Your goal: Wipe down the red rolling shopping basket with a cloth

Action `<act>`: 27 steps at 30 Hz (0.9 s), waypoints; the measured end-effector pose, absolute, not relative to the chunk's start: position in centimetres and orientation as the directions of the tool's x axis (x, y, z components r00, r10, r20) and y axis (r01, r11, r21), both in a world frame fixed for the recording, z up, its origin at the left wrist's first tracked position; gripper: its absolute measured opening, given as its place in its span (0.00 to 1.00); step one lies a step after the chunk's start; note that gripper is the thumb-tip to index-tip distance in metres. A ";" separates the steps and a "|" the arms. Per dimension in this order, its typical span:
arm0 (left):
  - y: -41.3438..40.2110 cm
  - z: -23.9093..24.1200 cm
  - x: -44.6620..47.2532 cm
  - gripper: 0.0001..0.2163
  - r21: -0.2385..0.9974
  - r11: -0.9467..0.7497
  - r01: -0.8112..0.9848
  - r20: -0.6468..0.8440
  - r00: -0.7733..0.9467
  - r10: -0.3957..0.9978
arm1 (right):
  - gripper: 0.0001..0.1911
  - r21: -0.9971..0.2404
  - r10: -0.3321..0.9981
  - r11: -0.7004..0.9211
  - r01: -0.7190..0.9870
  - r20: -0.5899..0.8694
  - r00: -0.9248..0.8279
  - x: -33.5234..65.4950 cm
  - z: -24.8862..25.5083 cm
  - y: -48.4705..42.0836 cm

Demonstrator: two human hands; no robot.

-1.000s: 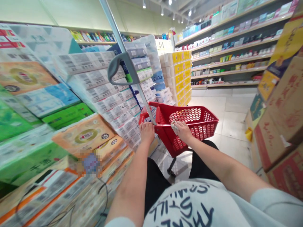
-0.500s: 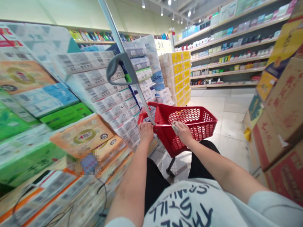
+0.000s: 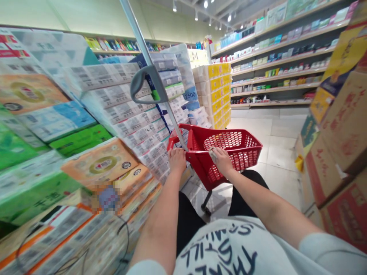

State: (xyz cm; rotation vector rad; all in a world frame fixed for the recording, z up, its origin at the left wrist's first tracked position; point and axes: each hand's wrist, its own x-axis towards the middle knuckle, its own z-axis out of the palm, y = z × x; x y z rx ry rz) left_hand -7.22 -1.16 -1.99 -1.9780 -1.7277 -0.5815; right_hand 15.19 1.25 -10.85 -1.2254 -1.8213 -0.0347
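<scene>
A red plastic shopping cart (image 3: 197, 168) with honeycomb-like holes in its sides stands tilted in front of my knees. My left hand (image 3: 177, 160) is closed on the cart's near corner, beside the foot of a metal pole (image 3: 172, 114). That pole rises to the upper left and carries a grey loop grip (image 3: 149, 84). Over the basket's near rim, my right hand (image 3: 222, 160) pinches a small pale cloth (image 3: 212, 153) against the red plastic. Part of the cloth is hidden under the fingers.
Stacked tissue packs (image 3: 126, 103) crowd the left side, with orange packs (image 3: 100, 164) closest and a black cable (image 3: 126, 233) by them. Cardboard boxes (image 3: 346, 126) line the right. Tiled floor (image 3: 278, 141) leads to stocked shelves (image 3: 275, 72). A caster (image 3: 205, 209) shows under the cart.
My right hand and the cloth have shifted very slightly along the cart's rim. My left hand keeps its place, and the cart has hardly moved.
</scene>
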 end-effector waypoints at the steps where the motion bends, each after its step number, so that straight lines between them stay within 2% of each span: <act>1: -1.1 -1.9 -7.2 0.14 -0.054 -0.113 0.992 0.581 0.123 0.804 | 0.20 -0.460 0.749 0.460 0.760 0.661 -0.054 15.1 -10.7 1.4; 4: -0.9 -1.6 -7.0 0.14 -0.053 -0.112 0.992 0.575 0.122 0.809 | 0.18 -0.455 0.756 0.507 0.732 0.643 -0.124 12.6 -8.8 1.7; 9: -1.1 -1.9 -7.4 0.14 -0.069 -0.131 0.989 0.587 0.146 0.796 | 0.25 -0.350 0.607 0.716 0.604 0.739 -0.292 11.2 -8.0 1.4; 12: -1.3 -2.2 -7.6 0.14 -0.079 -0.122 0.989 0.593 0.145 0.792 | 0.26 -0.350 0.621 0.672 0.652 0.746 -0.239 14.0 -10.1 1.1; 15: -1.3 -2.2 -7.5 0.14 -0.074 -0.107 0.991 0.592 0.130 0.795 | 0.22 -0.453 0.720 0.485 0.748 0.693 -0.047 15.3 -10.9 1.2; 17: -1.2 -2.0 -7.3 0.14 -0.070 -0.103 0.992 0.590 0.124 0.798 | 0.20 -0.494 0.752 0.425 0.759 0.659 0.007 14.0 -9.9 1.4; 19: -1.1 -1.9 -7.1 0.14 -0.068 -0.102 0.992 0.582 0.122 0.804 | 0.19 -0.459 0.731 0.516 0.724 0.677 -0.092 11.6 -8.3 1.4; 23: -1.3 -1.9 -7.1 0.14 -0.060 -0.118 0.991 0.576 0.131 0.807 | 0.25 -0.315 0.576 0.748 0.585 0.746 -0.334 9.6 -7.0 1.1; 25: -1.4 -2.0 -7.3 0.14 -0.055 -0.127 0.990 0.583 0.135 0.801 | 0.26 -0.296 0.565 0.744 0.598 0.757 -0.328 11.1 -8.1 0.9; 27: -1.5 -2.1 -7.4 0.14 -0.045 -0.129 0.991 0.587 0.131 0.799 | 0.25 -0.332 0.622 0.663 0.671 0.744 -0.246 13.4 -9.6 0.8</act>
